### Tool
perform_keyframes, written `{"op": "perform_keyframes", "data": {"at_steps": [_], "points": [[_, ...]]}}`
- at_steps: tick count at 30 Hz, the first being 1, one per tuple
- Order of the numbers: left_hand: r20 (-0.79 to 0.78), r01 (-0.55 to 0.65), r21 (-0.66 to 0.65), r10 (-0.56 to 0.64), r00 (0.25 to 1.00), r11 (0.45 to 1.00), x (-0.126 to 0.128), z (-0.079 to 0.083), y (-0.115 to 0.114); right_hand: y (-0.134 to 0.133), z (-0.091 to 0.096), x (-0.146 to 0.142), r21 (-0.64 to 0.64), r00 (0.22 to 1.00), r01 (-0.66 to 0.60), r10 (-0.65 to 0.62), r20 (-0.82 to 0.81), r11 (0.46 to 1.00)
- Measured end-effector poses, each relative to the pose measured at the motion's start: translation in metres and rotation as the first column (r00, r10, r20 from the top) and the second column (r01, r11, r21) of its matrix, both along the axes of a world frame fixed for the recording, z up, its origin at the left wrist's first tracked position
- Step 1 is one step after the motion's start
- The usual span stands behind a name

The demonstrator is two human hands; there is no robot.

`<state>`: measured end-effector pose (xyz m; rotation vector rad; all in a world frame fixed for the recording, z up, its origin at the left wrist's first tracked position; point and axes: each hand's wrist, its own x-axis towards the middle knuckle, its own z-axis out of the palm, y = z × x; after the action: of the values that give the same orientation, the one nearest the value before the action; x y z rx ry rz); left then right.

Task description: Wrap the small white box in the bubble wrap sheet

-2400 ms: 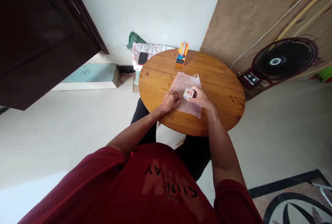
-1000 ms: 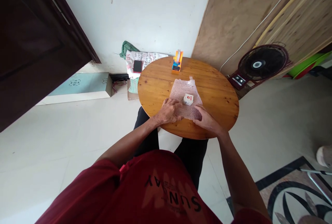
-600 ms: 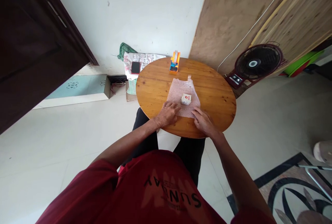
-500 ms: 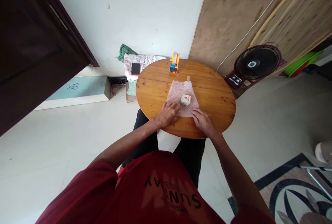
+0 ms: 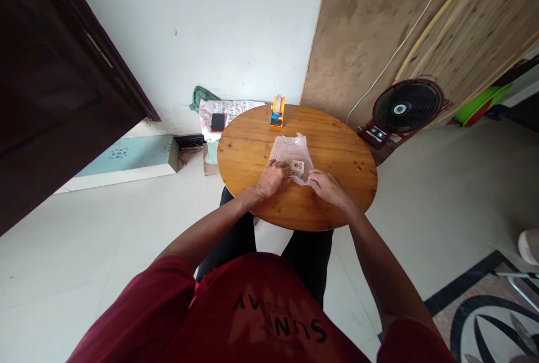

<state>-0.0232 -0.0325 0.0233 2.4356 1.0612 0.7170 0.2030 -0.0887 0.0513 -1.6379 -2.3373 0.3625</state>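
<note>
A sheet of pinkish bubble wrap (image 5: 287, 147) lies on the round wooden table (image 5: 244, 169). On its near part sits a small white box (image 5: 297, 166) with a red print. The near edge of the wrap is lifted and curled up in front of the box. My left hand (image 5: 274, 177) is closed at the wrap's near left corner, its fingertips beside the box and partly hidden. My right hand (image 5: 327, 185) pinches the wrap's near right corner between thumb and fingers.
An orange and blue tape dispenser (image 5: 277, 111) stands at the table's far edge. Behind the table's left side, a phone (image 5: 218, 122) rests on a printed white sack (image 5: 240, 106). A dark red fan (image 5: 404, 108) stands beyond the right side.
Both hands have raised the near edge of the bubble wrap, which lay flat before, and it now curls toward the box. The hands have drawn slightly nearer the box.
</note>
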Motion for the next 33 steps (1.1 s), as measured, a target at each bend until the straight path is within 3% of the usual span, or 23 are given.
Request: {"op": "perform_keyframes", "data": {"at_steps": [3,8,15,21,27,31,33], "points": [[0.128,-0.024,-0.155,0.044,0.991,0.988,0.002,-0.003,0.014,0.011,0.004,0.012,-0.055,0.986,0.067,-0.074,-0.151,0.996],[0.200,-0.056,-0.273,0.113,0.973,0.960,0.004,-0.011,0.033,0.029,0.003,0.027,-0.233,0.910,0.092,-0.177,-0.375,0.968],[0.294,-0.008,-0.408,0.140,0.945,0.913,0.011,-0.010,0.052,0.036,-0.002,0.026,-0.290,0.832,0.221,-0.335,-0.443,0.931],[0.462,0.122,-0.552,0.182,0.868,0.825,0.019,-0.007,0.056,0.028,-0.002,0.021,-0.293,0.778,0.318,-0.425,-0.463,0.902],[0.482,0.131,-0.521,0.163,0.861,0.843,0.016,-0.008,0.048,0.016,-0.001,0.028,-0.327,0.815,0.185,-0.330,-0.477,0.927],[0.430,0.106,-0.366,0.068,0.900,0.925,0.004,-0.009,0.035,0.021,0.004,0.030,-0.433,0.760,0.134,-0.373,-0.532,0.891],[0.355,0.083,-0.255,0.013,0.935,0.963,-0.001,-0.012,0.025,0.029,0.006,0.026,-0.452,0.771,0.128,-0.376,-0.514,0.883]]}}
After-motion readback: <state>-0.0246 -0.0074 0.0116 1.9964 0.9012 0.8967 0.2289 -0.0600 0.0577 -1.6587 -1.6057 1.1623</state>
